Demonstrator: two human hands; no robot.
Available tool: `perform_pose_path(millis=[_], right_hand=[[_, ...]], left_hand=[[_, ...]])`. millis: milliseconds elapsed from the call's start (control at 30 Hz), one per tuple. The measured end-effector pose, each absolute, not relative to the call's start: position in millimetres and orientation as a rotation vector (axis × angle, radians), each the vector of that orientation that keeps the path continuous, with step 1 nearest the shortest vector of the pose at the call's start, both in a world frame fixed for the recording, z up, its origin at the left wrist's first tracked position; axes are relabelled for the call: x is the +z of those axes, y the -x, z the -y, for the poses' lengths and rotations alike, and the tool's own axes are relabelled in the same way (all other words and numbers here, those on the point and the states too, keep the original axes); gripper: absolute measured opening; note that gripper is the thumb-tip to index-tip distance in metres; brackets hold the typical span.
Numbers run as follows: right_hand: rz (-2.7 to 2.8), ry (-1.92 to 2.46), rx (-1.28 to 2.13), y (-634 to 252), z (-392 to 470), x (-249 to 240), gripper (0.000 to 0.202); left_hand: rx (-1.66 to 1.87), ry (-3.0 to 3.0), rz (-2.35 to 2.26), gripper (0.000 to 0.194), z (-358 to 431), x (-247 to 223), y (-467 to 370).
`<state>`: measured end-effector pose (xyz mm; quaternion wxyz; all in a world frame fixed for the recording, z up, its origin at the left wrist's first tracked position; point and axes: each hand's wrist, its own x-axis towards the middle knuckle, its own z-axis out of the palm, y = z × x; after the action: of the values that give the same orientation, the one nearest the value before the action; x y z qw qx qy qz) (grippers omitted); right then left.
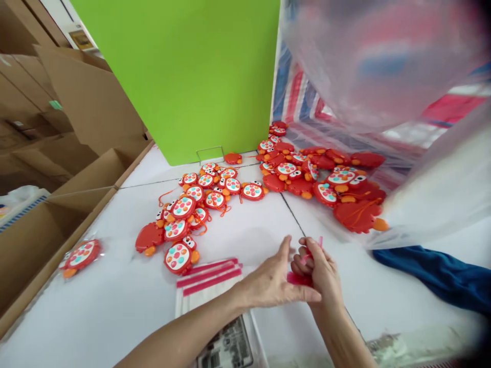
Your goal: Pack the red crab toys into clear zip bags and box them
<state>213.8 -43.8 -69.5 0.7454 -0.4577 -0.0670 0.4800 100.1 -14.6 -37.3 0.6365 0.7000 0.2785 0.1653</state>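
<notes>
My right hand (324,273) is closed, its fingers curled round a thin pink plastic strip (320,242) whose end sticks up past the knuckles. A wider patch of pink (298,279) shows between my two hands; how it joins the strip is hidden. My left hand (272,278) faces the right one with thumb and fingers apart, the thumb tip close to the right wrist. Beneath my left forearm lies a stack of clear plastic bags with pink strips (210,276) along their edges. Several red crab-shaped toys (178,257) with coloured dots lie beyond my hands.
More red toys (287,168) are heaped at the back right beside clear plastic sheeting (433,179). One bagged toy (81,255) lies at left. A green panel (192,76) stands behind, cardboard boxes (42,225) at left, and blue cloth (433,271) at right.
</notes>
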Motion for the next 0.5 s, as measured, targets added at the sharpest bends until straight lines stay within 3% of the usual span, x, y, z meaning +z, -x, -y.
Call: perform_pose_path(millis=[200, 367, 500], right_hand=[[0.396, 1.171, 0.99, -205.8, 54.3, -75.8, 0.035], [0.976, 1.572, 0.631, -204.4, 66.3, -84.7, 0.033], [1.339, 1.634, 0.427, -204.9, 70.9, -92.9, 0.032]], left_hand=[[0.146, -1.164, -0.638, 0.015, 16.9, -67.4, -107.7], [0.162, -1.03, -0.783, 0.011, 23.9, -75.0, -106.8], [0.199, -1.025, -0.83, 0.016, 27.8, -78.6, -107.4]])
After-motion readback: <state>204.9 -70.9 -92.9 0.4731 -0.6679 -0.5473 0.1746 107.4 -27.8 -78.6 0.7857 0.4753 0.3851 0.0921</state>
